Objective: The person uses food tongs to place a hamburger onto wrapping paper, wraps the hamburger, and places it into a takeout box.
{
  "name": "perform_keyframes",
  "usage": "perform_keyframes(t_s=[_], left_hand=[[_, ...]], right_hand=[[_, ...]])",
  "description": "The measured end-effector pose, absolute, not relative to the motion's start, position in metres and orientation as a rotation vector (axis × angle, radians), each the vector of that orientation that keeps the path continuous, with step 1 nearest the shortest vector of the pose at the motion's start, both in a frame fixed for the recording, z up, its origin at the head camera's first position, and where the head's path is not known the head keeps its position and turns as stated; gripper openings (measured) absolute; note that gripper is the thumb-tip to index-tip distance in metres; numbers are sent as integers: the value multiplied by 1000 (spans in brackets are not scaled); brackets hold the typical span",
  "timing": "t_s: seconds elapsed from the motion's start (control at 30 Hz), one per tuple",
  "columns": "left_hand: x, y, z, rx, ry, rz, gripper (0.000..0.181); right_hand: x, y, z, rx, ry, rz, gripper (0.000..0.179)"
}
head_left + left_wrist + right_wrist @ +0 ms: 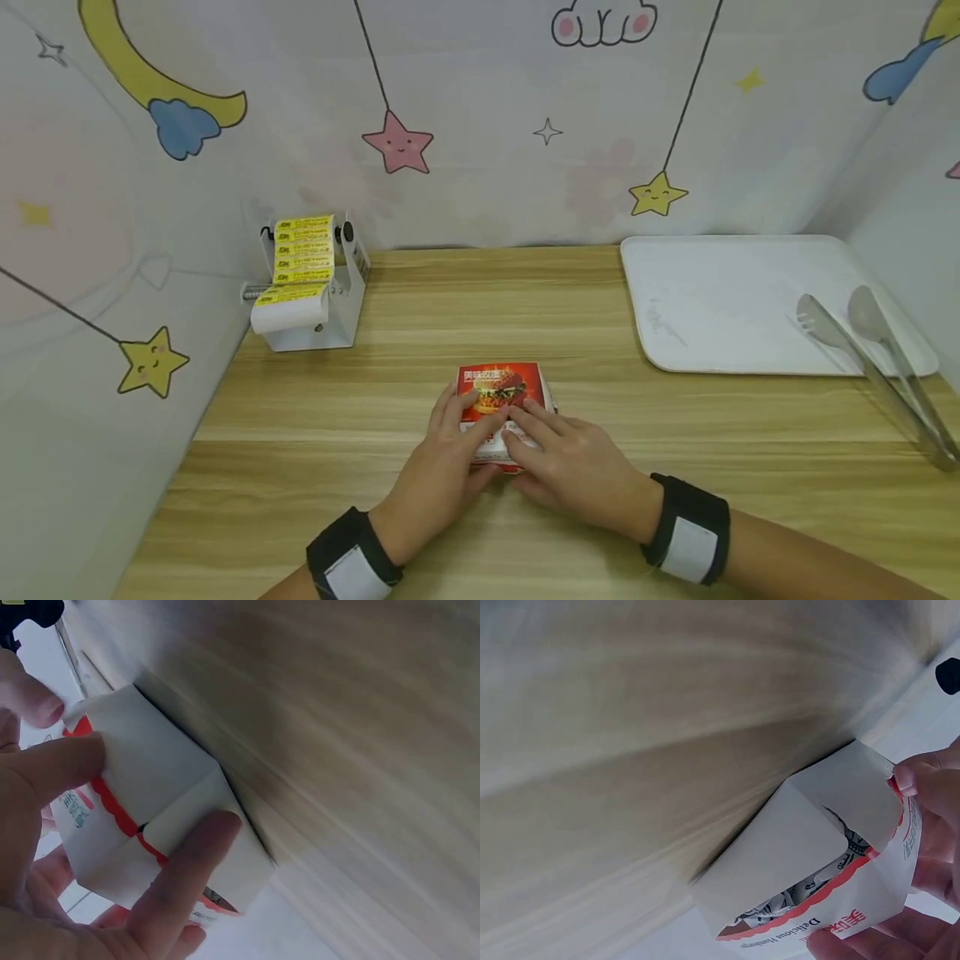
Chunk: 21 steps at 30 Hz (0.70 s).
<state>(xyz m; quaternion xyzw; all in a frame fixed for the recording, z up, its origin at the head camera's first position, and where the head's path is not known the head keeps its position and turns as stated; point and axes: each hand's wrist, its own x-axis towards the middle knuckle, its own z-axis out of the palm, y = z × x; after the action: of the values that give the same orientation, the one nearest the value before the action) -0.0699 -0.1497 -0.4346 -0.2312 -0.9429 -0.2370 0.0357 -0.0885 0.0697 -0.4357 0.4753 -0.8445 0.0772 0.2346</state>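
Observation:
A red and white hamburger box [504,388] with a burger picture on its lid stands on the wooden table in the middle of the head view. My left hand [437,473] grips its left side, fingers over the lid and side, thumb at the near edge. On the other side my right hand [583,468] holds the box, fingertips on the lid and thumb low at the near edge. In the right wrist view a gap remains between lid and base, and crumpled printed paper [810,885] shows inside. The left wrist view has a narrower gap at the side.
At the back left stands a label dispenser [315,321] with a roll of yellow labels [303,250]. A white tray [720,300] lies at the back right, with metal tongs [892,367] resting across its edge. Printed fabric walls [487,200] enclose the table.

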Motion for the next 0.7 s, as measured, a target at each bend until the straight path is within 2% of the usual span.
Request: perform_keyframes(t_s=[0.27,0.57,0.7], left_hand=[[-70,-155,-436,-731,-2906,-785,71],[-71,-149,-436,-691,-2877,-755,65],[-71,-152,-437,-697,-2882,-825,71]], right_hand=[[-89,71,-438,1318,-2268,198,55],[-86,68,-436,1322,-2306,176,38],[-87,66,-435,1310,-2351,186,35]])
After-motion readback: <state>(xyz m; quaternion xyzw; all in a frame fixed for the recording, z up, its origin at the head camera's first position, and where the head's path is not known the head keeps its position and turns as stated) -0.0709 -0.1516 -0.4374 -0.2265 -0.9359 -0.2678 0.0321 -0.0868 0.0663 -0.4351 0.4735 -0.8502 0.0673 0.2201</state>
